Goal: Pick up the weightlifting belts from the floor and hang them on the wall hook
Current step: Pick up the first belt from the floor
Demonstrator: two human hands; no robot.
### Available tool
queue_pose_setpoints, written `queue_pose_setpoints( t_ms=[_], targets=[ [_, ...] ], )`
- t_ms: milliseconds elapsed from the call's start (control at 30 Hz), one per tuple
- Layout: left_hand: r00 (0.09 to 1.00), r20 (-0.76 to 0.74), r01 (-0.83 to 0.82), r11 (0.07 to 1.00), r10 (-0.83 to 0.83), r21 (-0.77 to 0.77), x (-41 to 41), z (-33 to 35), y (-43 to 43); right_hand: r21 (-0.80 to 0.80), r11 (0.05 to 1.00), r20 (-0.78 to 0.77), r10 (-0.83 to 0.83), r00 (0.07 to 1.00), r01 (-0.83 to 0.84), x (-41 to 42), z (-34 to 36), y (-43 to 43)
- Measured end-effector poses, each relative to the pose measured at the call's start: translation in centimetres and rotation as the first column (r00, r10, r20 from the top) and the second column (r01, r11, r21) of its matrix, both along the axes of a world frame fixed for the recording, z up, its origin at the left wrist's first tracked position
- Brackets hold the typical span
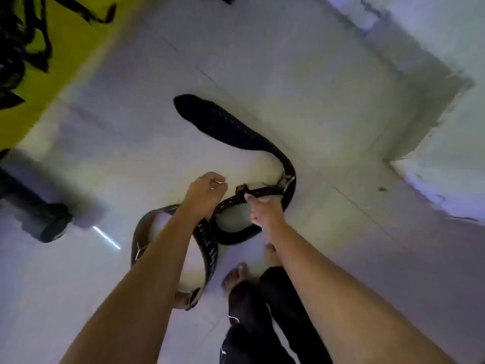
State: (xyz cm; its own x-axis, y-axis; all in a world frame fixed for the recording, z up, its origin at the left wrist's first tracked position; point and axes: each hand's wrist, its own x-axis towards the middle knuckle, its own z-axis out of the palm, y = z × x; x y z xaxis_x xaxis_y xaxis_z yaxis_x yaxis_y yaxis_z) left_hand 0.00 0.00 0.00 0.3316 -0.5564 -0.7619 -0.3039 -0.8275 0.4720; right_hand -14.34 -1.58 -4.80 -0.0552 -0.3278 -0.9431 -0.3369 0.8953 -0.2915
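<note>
Black belt point(231, 127) snaking across pale floor, buckle end lifted; brown-lined lettered belt point(207, 248) coiled beside it.

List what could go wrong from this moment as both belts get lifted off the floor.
1. The right hand pinches only the thin strap end of the black belt; its long tail lies on the floor and may swing or slip free when lifted.
2. The left hand hovers with no visible grip, so the brown belt under that forearm could be left behind.
3. Bare feet stand near the brown belt's loop; a dropped buckle could land near them.
</note>
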Motion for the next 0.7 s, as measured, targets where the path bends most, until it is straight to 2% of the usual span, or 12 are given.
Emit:
queue_pose_setpoints(
  t_ms=[100, 167, 233, 300, 367, 467, 600, 700],
  targets=[
    [1.000, 0.002, 0.028, 0.998, -0.028, 0.056, 0.4, -7.1, -0.9, 0.078, 0.980, -0.032, -0.184, 0.982, 0.186, 1.7, -5.7, -0.1],
    [1.000, -0.014, 0.018, 0.993, -0.016, 0.116, 0.4, -10.3, -1.0, 0.071, 0.947, -0.027, -0.312, 0.950, 0.313, 2.6, -8.3, 0.1],
    [1.000, -0.020, 0.012, 0.992, -0.010, 0.125, 0.4, -11.7, -1.1, 0.028, 0.891, -0.036, -0.453, 0.891, 0.454, 3.2, -8.6, -0.2],
    [0.999, -0.039, 0.027, 0.993, -0.023, 0.116, 0.0, -10.5, -1.2, -0.001, 0.853, -0.025, -0.522, 0.853, 0.522, 3.2, -6.5, -0.6],
    [0.996, -0.073, 0.052, 0.994, -0.045, 0.096, -0.7, -7.3, -1.5, -0.034, 0.870, -0.008, -0.493, 0.870, 0.493, 2.5, -2.7, -0.9],
    [0.990, -0.130, 0.055, 0.998, -0.051, 0.023, -1.8, 0.6, -2.3, -0.145, 0.908, 0.104, -0.381, 0.919, 0.393, 1.0, 5.7, -1.8],
    [0.982, -0.190, -0.017, 0.996, 0.000, -0.087, -2.9, 14.5, -4.0, -0.270, 0.914, 0.218, -0.247, 0.944, 0.302, -1.7, 19.7, -3.7],
    [0.948, -0.317, -0.059, 0.984, 0.003, -0.167, -4.3, 25.9, -5.1, -0.383, 0.888, 0.259, -0.161, 0.952, 0.255, -4.8, 31.8, -4.8]
  ],
)
